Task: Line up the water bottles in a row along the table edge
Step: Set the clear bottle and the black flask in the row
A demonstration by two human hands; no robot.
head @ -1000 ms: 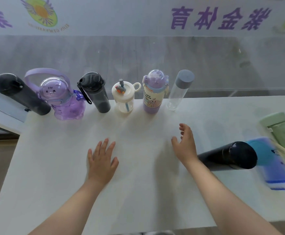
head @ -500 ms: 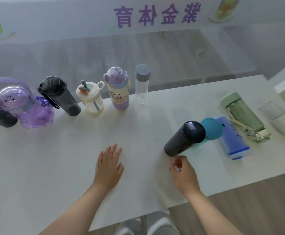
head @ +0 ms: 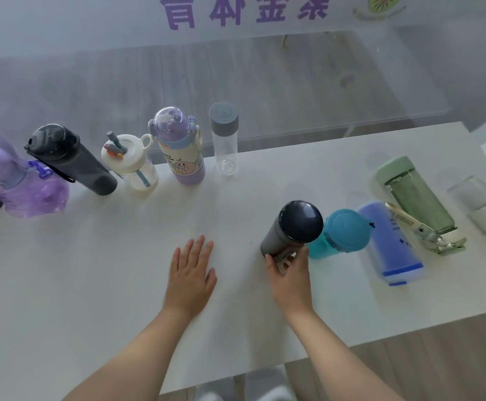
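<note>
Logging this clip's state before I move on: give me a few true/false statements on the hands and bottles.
1. The right hand grips the base of the dark grey bottle. True.
2. The left hand holds a bottle. False: it lies flat on the table.
3. The clear bottle with the grey cap lies on its side. False: it stands upright.
4. The teal bottle stands beside the dark grey bottle. True.
</note>
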